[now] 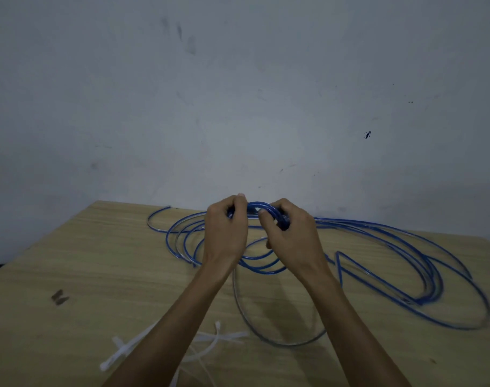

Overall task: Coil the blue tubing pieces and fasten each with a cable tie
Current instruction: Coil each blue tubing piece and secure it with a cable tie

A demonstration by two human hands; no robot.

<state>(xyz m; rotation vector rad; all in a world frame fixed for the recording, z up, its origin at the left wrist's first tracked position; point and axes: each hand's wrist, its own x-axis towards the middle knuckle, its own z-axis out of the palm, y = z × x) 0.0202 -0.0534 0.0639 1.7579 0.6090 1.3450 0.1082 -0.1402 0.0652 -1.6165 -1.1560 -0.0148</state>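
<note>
Coiling in hand: left hand (225, 233) and right hand (290, 236) both gripped gathered turns of blue tubing (259, 208) above the wooden table (70, 261); loose loops remained; next, probably, a white cable tie (121, 351).

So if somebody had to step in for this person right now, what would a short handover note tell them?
Left hand and right hand: both grip a small bundle of blue tubing loops, held up over the far side of the wooden table.
The rest of the tubing trails in loose loops across the table, mostly to the right.
White cable ties lie near the front edge, untouched.
Done: coiling started.
Left: finish the coil, tie it, then do any other pieces.
</note>
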